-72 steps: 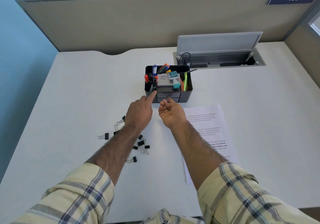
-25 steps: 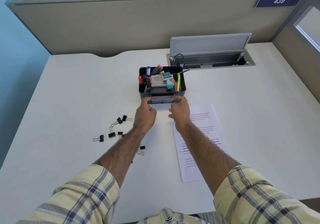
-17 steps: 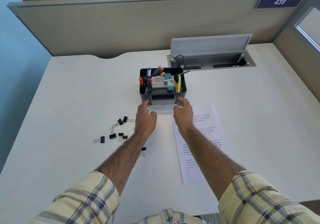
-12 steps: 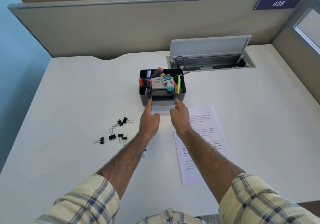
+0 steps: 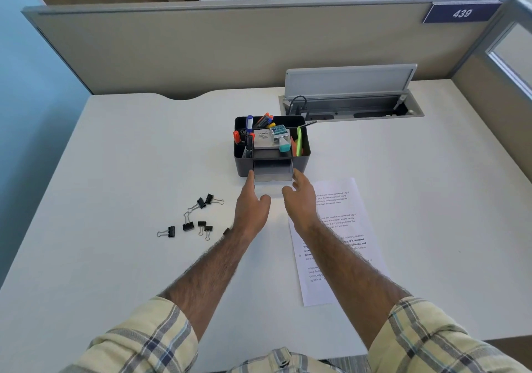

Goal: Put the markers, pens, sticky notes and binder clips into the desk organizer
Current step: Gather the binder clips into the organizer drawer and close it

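The dark grey desk organizer (image 5: 301,162) stands mid-desk with markers (image 5: 249,133), pens and bright sticky notes (image 5: 298,145) in its top compartments. Its small front drawer (image 5: 273,171) is pulled out and looks empty. My left hand (image 5: 251,206) reaches to the drawer's left front corner with straight fingers, and my right hand (image 5: 301,199) reaches to its right front corner, fingers relaxed. Neither hand holds anything. Several black binder clips (image 5: 188,225) lie loose on the desk, left of my left forearm; one is partly hidden under it.
A printed sheet of paper (image 5: 339,237) lies on the white desk (image 5: 121,171) under my right forearm. Behind the organizer, a cable tray (image 5: 351,107) is set into the desk with its lid up. Beige partition walls enclose the back and right.
The organizer's front drawer has slid out from shut. My hands went from near its front to gripping its sides, and now rest open at the drawer's corners.
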The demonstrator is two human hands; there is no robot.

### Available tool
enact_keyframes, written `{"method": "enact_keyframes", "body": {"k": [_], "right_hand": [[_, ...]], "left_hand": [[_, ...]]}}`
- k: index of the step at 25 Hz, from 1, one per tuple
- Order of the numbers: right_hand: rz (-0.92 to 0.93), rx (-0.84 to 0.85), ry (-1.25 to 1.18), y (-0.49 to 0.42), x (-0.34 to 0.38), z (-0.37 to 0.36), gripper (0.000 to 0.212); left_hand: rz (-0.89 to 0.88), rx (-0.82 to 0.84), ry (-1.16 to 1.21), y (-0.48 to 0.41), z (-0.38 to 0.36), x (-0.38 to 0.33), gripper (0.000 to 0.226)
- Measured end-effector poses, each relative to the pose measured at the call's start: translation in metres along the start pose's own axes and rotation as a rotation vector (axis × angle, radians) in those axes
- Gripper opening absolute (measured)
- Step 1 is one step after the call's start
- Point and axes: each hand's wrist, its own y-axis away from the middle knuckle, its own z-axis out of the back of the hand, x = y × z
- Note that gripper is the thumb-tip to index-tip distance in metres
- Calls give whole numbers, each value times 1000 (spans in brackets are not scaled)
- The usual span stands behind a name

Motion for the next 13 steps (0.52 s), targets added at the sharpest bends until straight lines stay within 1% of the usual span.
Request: {"method": "enact_keyframes", "body": {"k": [13], "right_hand": [[37, 41, 18, 4, 2, 11, 60]], "left_hand": [[-21, -9, -20, 7, 0, 3, 76]]}}
